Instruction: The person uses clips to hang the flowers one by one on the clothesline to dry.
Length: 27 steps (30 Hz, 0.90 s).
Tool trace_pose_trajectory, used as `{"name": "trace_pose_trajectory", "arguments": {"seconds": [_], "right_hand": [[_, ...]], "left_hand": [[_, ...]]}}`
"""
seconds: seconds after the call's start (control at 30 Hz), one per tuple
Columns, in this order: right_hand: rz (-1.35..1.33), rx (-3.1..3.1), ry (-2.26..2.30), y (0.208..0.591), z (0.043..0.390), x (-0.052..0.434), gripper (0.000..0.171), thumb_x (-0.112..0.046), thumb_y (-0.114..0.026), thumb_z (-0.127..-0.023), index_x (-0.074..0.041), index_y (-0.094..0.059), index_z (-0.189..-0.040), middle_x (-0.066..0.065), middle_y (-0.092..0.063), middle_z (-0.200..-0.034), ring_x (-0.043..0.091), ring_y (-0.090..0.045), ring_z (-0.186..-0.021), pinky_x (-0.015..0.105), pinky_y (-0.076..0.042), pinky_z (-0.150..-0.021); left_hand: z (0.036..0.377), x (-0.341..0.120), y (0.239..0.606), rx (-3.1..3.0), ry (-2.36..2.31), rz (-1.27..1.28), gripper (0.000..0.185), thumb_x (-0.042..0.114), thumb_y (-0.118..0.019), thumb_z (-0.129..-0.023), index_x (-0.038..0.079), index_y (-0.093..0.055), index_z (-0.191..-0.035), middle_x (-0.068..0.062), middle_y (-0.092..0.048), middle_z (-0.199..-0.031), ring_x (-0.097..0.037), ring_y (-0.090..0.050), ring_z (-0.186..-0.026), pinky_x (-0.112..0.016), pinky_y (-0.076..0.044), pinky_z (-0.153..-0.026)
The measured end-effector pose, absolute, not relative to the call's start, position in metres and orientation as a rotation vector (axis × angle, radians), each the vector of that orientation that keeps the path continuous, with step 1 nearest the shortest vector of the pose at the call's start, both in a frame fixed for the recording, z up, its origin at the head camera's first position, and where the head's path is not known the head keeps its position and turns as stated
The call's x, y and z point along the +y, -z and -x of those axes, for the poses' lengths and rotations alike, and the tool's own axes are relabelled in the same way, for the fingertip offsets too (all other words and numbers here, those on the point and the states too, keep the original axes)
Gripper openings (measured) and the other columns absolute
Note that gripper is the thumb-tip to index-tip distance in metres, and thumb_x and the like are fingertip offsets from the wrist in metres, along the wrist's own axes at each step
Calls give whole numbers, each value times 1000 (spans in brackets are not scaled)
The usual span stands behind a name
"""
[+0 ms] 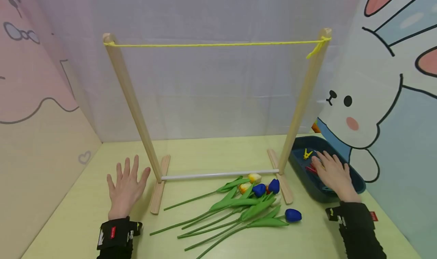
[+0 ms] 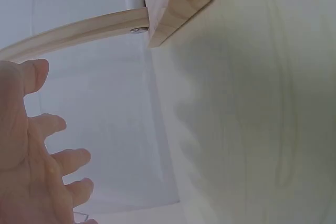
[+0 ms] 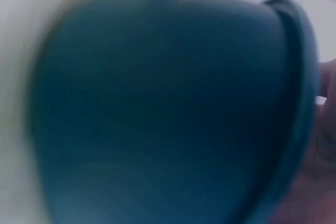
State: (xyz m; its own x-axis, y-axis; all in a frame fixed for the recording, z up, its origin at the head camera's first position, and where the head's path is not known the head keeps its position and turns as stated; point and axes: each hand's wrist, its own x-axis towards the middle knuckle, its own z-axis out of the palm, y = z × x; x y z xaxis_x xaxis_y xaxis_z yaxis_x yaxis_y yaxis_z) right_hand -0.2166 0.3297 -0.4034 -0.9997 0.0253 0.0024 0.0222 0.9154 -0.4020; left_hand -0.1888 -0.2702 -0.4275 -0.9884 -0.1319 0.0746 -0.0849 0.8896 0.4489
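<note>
My left hand (image 1: 125,189) has its fingers spread, left of the wooden frame's left foot (image 1: 157,196), and holds nothing. In the left wrist view, that hand's fingers (image 2: 73,161) point toward the white backdrop, apart from the frame's post. My right hand (image 1: 334,175) is over a dark blue plastic basin (image 1: 308,189) at the right, its fingers extended above small clips. A yellow clothespin (image 1: 307,154) and a red clothespin (image 1: 310,169) show beside its fingertips; others are partly hidden under the hand. The basin's outer wall (image 3: 157,108) fills most of the right wrist view.
Two wooden posts (image 1: 133,103) carry a yellow string (image 1: 218,44) across the top, with a white rod (image 1: 220,174) low between them. Several artificial tulips (image 1: 252,209) with blue, yellow and white heads lie on the table in front. Cartoon-printed panels flank both sides.
</note>
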Motion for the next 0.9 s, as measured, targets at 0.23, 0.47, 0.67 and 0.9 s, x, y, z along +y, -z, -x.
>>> {"name": "trace_pose_trajectory", "arguments": {"seconds": [0.23,0.47,0.67,0.9], "right_hand": [[-340,-2976,-776,391,225,338,61,-37,-32,-111,12,-39,-147,41,-33,-151,62,-31,-137,74,-29,-108],[-516,-3016,-577,373,235,346,51,-31,-43,-110,12,-54,-135,38,-56,-133,57,-52,-122,66,-45,-98],[-578,-3167,-431,364,245,351,43,-21,-57,-103,13,-59,-128,37,-61,-125,55,-58,-114,62,-51,-92],[-655,-3288,-359,372,255,354,35,-13,-61,-97,13,-64,-120,31,-67,-113,47,-64,-105,60,-54,-89]], "left_hand": [[192,-274,428,-2963,784,-128,79,59,-27,-106,11,1,-163,-31,1,-166,-55,11,-151,-77,13,-114],[192,-275,426,-2949,852,-145,78,61,-21,-106,12,4,-163,-28,4,-166,-54,13,-151,-77,14,-114],[191,-275,423,-2910,888,-141,77,58,-21,-107,11,2,-163,-29,2,-166,-55,10,-151,-78,12,-114],[190,-274,423,-2933,879,-150,77,59,-20,-107,11,3,-162,-30,2,-166,-55,11,-151,-77,12,-114]]}}
